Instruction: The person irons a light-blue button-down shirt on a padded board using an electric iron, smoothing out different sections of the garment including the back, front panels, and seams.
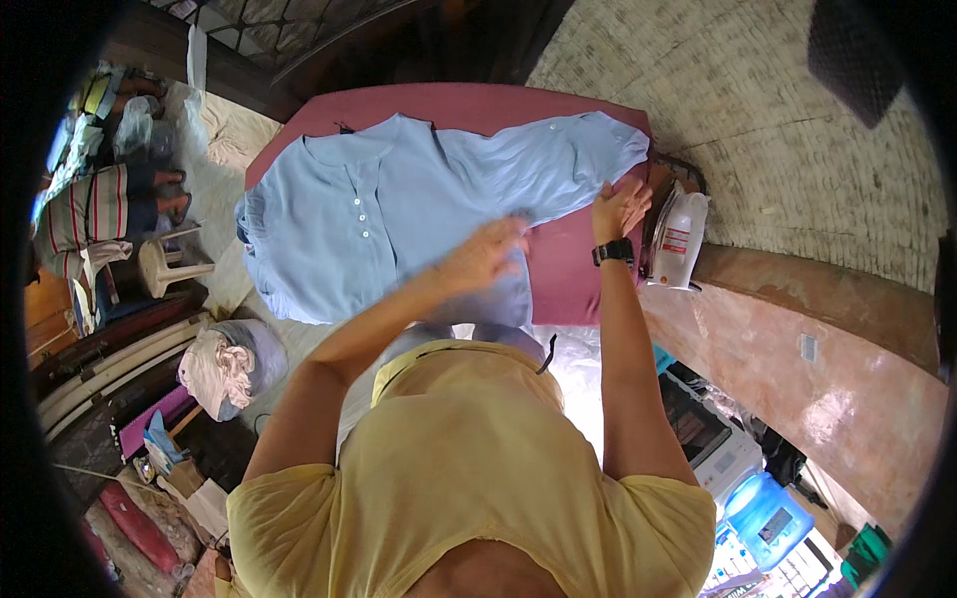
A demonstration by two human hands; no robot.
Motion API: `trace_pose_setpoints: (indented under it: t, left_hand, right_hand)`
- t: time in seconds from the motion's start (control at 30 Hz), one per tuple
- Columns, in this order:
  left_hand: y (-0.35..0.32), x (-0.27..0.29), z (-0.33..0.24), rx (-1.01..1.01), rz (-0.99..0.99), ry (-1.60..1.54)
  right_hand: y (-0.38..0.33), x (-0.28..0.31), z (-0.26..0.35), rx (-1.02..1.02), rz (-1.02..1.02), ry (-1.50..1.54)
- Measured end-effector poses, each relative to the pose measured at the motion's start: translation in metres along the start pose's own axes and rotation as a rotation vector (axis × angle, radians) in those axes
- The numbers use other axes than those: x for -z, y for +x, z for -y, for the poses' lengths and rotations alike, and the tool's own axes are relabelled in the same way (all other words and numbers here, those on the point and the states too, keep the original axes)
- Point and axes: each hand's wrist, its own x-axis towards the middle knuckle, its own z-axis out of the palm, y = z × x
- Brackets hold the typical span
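"Right hand first, taking the table (568,274) as the dial, with 12 away from the wearer."

"Right hand (620,209): at 3 o'clock, beside the cuff (630,151). Fingers parted, loosely bent; no cloth seen gripped. Light contact with the cuff cannot be excluded."

"And the left?"

"Left hand (488,257): at 5 o'clock, over the blue shirt (329,219), near the sleeve's (538,164) lower edge. Motion-blurred; its opening and any hold cannot be told."

"Step in hand?"

"In my judgement, straightening the sleeve, which runs toward 2. The next move would call for flat fingers and light strokes, with the cuff kept steady."

"Pose?"

"Right forearm nearly straight toward 12, black watch (613,251) at the wrist. Left elbow bent, forearm angled toward 2."

"Further out?"

"Shirt body spread at 9 on the table's red cover. White plastic packet (681,244) just beyond the edge, past 3. Bagged cloth bundle (224,369) at 8, off the table."
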Motion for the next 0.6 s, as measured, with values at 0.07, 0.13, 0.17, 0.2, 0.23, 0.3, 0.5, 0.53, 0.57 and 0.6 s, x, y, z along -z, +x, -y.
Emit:
trace_pose_setpoints:
  t: [0.07, 0.13, 0.17, 0.2, 0.23, 0.3, 0.5, 0.53, 0.57, 0.6]
  left_hand:
    - [0.034, 0.04, 0.054, 0.083, -0.29, 0.255]
    - [0.059, 0.079, 0.11, 0.345, -0.341, 0.464]
    - [0.06, 0.09, 0.134, 0.429, -0.343, 0.667]
    - [0.059, 0.098, 0.144, 0.433, -0.241, 0.645]
    - [0.06, 0.107, 0.151, 0.433, -0.138, 0.62]
    - [0.057, 0.119, 0.16, 0.54, 0.059, 0.597]
    - [0.052, 0.117, 0.141, 0.952, -0.075, 0.765]
    - [0.055, 0.108, 0.136, 0.81, -0.14, 0.736]
    - [0.058, 0.096, 0.133, 0.666, -0.202, 0.703]
    - [0.058, 0.081, 0.131, 0.525, -0.26, 0.667]
  right_hand:
    - [0.006, 0.004, 0.01, 0.293, -0.075, 0.098]
    - [0.014, -0.016, 0.025, 0.513, 0.201, 0.332]
    - [0.017, -0.028, 0.041, 0.622, 0.31, 0.306]
    - [0.017, -0.038, 0.051, 0.666, 0.342, 0.301]
    - [0.018, -0.045, 0.059, 0.707, 0.372, 0.29]
    - [0.016, -0.05, 0.064, 0.72, 0.374, 0.235]
    - [0.003, -0.056, 0.049, 0.705, 0.214, 0.068]
    - [0.002, -0.055, 0.051, 0.706, 0.213, 0.064]
    - [0.002, -0.055, 0.052, 0.706, 0.211, 0.06]
    - [0.001, -0.053, 0.052, 0.711, 0.237, 0.098]
